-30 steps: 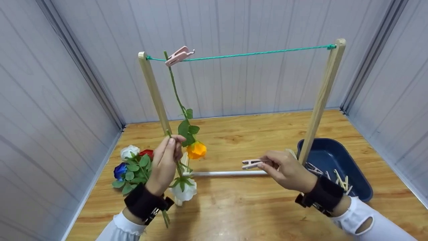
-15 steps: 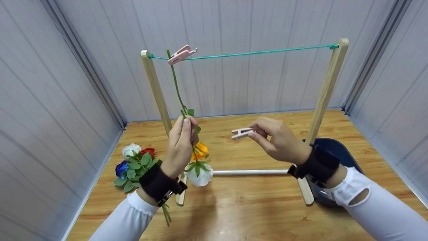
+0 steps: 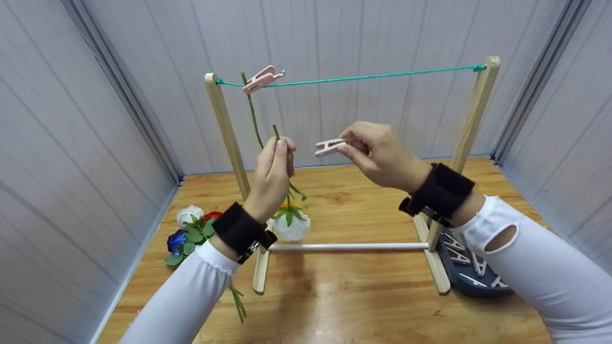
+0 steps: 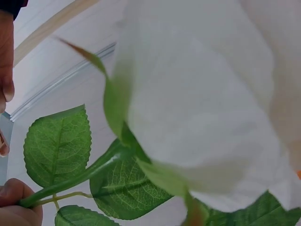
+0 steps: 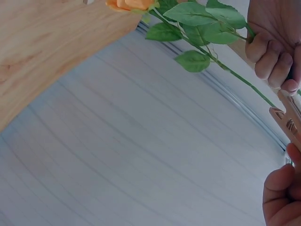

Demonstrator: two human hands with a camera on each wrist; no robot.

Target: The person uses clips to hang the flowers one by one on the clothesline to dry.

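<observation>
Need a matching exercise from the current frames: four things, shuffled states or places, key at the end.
1. left hand
2. right hand
3. green cord
4. dark tray

A. holds several loose clothespins
B. strung between two wooden posts
C. pinches a pale pink clothespin
D. grips the stem of a white flower that hangs head down

Pairs: 1-D, 2-C, 3-B, 4-A
</observation>
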